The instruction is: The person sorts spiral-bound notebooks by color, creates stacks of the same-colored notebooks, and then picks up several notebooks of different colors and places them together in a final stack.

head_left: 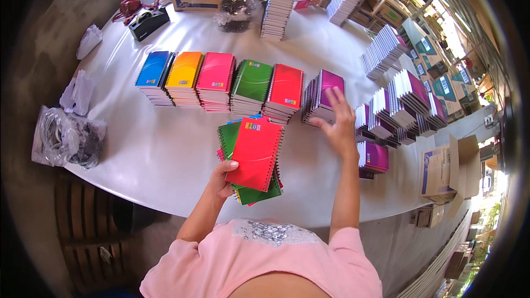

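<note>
notebooks (255, 153) fanned in the left hand (223, 177), pinched under its thumb at one edge, look light, stiff and slick, probably best held clear of the wire coils (277, 157), while the right hand (338, 115), fingers spread, is at the purple stack (332, 79), contact unclear.

Purple notebook stack (321, 92) (behind the right hand (340, 115)) partly hidden

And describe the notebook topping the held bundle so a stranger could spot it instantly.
Over the white table, the left hand grips a notebook bundle. The red notebook lies on top, its spiral on the right; unlike the green covers peeking out beneath, it shows almost whole.
</note>
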Available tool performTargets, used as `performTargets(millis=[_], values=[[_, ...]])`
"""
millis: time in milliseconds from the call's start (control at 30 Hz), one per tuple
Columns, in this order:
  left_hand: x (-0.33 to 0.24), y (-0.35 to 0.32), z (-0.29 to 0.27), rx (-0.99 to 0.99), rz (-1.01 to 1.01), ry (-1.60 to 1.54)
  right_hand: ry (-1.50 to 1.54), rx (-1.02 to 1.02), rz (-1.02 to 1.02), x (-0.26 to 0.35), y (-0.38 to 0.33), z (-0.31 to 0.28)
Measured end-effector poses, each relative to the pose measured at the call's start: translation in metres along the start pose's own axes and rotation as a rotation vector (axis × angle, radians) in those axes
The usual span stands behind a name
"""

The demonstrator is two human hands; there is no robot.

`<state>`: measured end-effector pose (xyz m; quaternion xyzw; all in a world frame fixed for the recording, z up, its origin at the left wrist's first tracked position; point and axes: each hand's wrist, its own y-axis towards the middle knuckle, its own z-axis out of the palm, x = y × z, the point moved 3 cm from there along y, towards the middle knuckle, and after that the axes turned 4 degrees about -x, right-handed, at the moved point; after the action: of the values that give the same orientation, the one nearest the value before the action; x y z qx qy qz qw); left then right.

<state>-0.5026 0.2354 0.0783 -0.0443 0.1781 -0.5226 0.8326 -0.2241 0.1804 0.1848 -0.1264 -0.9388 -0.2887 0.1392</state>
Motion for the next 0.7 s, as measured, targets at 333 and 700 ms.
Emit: performTargets(millis=[333, 700], values=[[0.041, 0.031, -0.015, -0.023, -0.037, 0.013, -0.062, -0.324, -0.3, 0.047, -0.096, -0.007], [0.096, 0.081, 0.025, 0.285, -0.139, 0.492, 0.965, -0.004, 0.498, 0.002, -0.146, -0.022]])
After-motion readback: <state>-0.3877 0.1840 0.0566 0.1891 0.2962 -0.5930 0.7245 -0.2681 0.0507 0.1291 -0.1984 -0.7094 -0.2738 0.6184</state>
